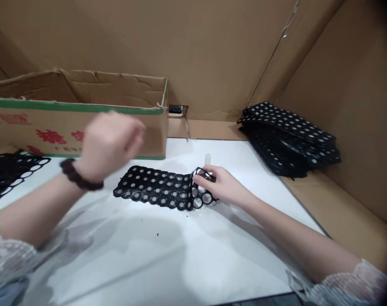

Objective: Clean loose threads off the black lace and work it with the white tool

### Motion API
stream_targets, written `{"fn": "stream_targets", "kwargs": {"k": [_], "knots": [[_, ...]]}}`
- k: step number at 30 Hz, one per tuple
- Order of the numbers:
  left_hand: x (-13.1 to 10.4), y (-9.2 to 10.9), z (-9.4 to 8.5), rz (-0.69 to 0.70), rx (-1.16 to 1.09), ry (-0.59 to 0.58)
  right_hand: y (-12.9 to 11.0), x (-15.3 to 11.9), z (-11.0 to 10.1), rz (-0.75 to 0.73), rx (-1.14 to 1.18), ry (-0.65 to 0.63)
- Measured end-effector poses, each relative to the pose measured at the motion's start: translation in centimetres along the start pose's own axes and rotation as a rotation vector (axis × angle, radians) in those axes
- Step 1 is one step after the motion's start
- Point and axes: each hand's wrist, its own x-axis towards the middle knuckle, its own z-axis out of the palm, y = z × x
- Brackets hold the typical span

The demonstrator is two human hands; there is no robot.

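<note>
A black sheet with rows of round holes (155, 187) lies flat on the white table (180, 255). At its right end, my right hand (220, 182) pinches a raised, folded-back part of the black mesh between thumb and fingers. My left hand (112, 138), blurred by motion, is lifted in front of the cardboard box, above and left of the sheet. Its fingers are curled in, and what they hold, if anything, is hidden. A small whitish translucent piece (207, 160) stands just behind my right hand.
An open cardboard box (148, 131) with green edging and red print stands at the back left. Stacked black perforated sheets (285, 136) lie at the right. More black mesh (8, 170) is at the far left. Cardboard walls (212, 55) rise behind and at the right.
</note>
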Motion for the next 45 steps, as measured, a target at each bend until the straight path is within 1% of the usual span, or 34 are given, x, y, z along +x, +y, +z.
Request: {"fn": "stream_targets", "kwargs": {"k": [1,2,4,7,9,11,13,15,17,18,20,22,24,26,28,30,33,36,38,41,43,45], "knots": [[-1.2,1.6,0.7,0.090,-0.042,-0.101,0.0,0.0,0.1,-0.026,-0.024,0.047],[-2.3,2.9,1.4,0.133,-0.065,-0.153,0.0,0.0,0.3,-0.049,-0.039,0.085],[-4.0,4.6,2.8,0.144,-0.134,-0.275,0.2,0.0,0.6,-0.089,-0.039,0.140],[-5.2,5.3,3.9,0.073,-0.272,-0.448,0.6,0.1,1.0,-0.124,0.024,0.214],[-5.3,5.3,3.8,0.000,-0.330,-0.495,0.7,0.2,1.2,-0.089,0.109,0.196],[-5.0,5.2,3.2,-0.056,-0.327,-0.507,0.5,0.1,1.4,-0.016,0.215,0.108],[-4.5,4.9,2.4,-0.079,-0.272,-0.538,0.2,-0.1,1.6,0.063,0.315,0.010],[-4.0,3.9,1.9,-0.052,-0.191,-0.566,0.0,-0.2,1.8,0.139,0.389,-0.066],[-3.4,2.2,1.7,0.031,-0.110,-0.588,-0.1,-0.3,2.1,0.185,0.424,-0.140],[-3.2,1.2,1.8,0.074,-0.070,-0.599,-0.1,-0.3,2.2,0.187,0.419,-0.180],[-2.9,-0.3,2.1,0.157,-0.018,-0.615,-0.2,-0.3,2.3,0.138,0.356,-0.250],[-2.9,-0.7,2.4,0.218,-0.032,-0.588,-0.5,-0.1,2.2,0.052,0.216,-0.279],[-3.0,0.3,2.5,0.258,-0.135,-0.546,-1.0,0.3,2.0,-0.003,0.059,-0.261],[-3.3,2.0,2.3,0.245,-0.280,-0.529,-1.7,0.8,1.7,0.009,-0.035,-0.270],[-3.5,3.7,1.9,0.212,-0.414,-0.545,-2.2,1.6,1.7,0.051,-0.046,-0.337],[-3.6,4.7,1.6,0.171,-0.494,-0.568,-2.4,2.4,2.0,0.073,-0.035,-0.385],[-3.9,5.0,1.3,0.112,-0.575,-0.605,-2.3,3.3,2.7,0.081,-0.008,-0.353],[-4.1,5.1,1.2,0.056,-0.632,-0.610,-2.1,3.7,3.0,0.115,0.037,-0.314],[-4.3,5.3,1.2,0.021,-0.654,-0.598,-2.1,3.6,3.0,0.116,0.045,-0.332],[-4.5,5.8,1.3,-0.033,-0.681,-0.574,-2.1,3.3,3.0,0.031,0.093,-0.390],[-4.6,6.0,1.2,-0.108,-0.695,-0.552,-2.0,3.1,3.2,-0.051,0.159,-0.375],[-4.6,6.1,1.0,-0.200,-0.720,-0.536,-2.0,2.9,3.6,-0.124,0.190,-0.330]]}}
